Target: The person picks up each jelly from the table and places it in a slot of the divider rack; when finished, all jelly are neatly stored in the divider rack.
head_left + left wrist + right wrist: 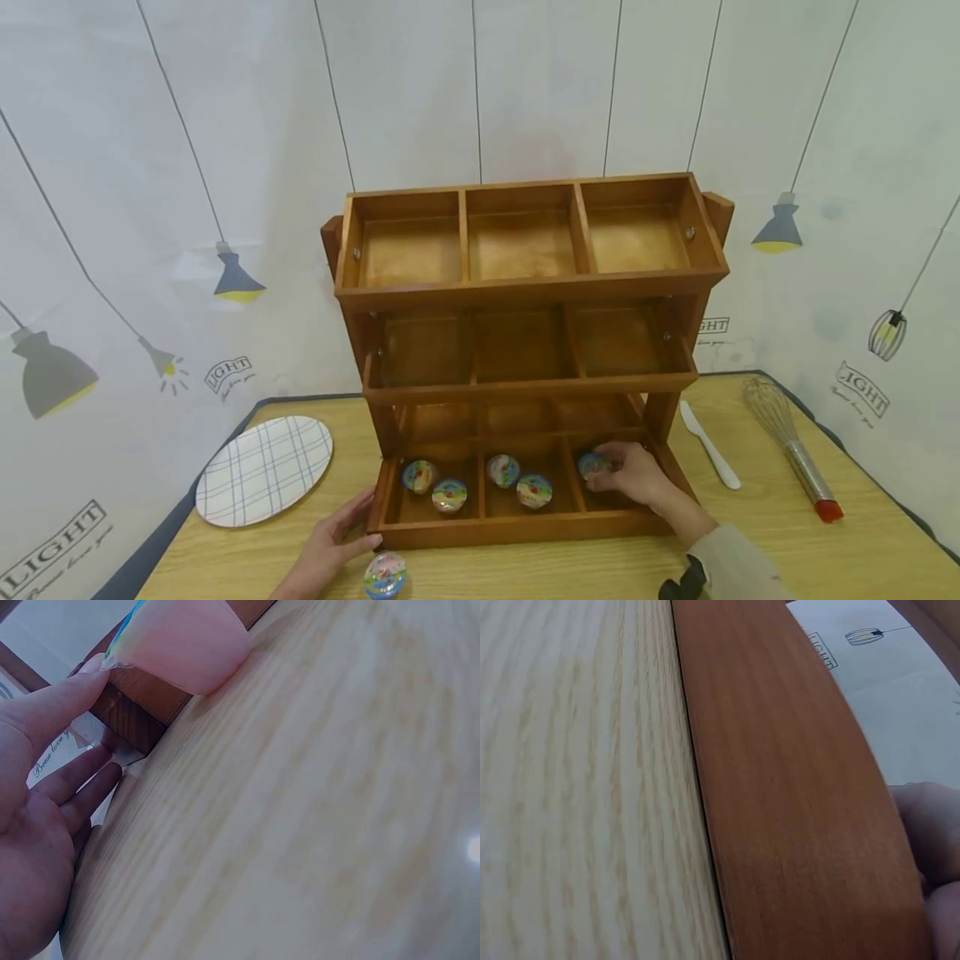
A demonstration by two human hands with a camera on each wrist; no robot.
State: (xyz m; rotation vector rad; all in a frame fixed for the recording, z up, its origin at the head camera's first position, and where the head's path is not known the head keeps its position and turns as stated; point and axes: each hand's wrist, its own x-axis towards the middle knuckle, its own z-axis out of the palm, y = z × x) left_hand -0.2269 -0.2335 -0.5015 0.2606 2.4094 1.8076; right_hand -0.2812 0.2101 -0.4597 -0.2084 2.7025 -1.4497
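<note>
In the bottom right compartment of the wooden rack [517,529], my right hand [637,479] holds a small jelly cup [593,467] between thumb and fingers. Only that hand's edge shows in the right wrist view, behind the rack's front board [795,787]. My left hand [330,537] lies beside the rack's lower left corner, fingers loosely extended. Its thumb is close to another jelly cup [385,575] with pink contents, on the table in front; whether they touch I cannot tell. Two cups [450,495] sit in the bottom left compartment, two more [534,492] in the middle one.
Above are two further tiers, the top tier [525,287] and the middle tier [525,387], each with three compartments. A checked oval plate [266,471] lies left on the table. To the right are a white knife [708,446] and a whisk [798,454] with a red end.
</note>
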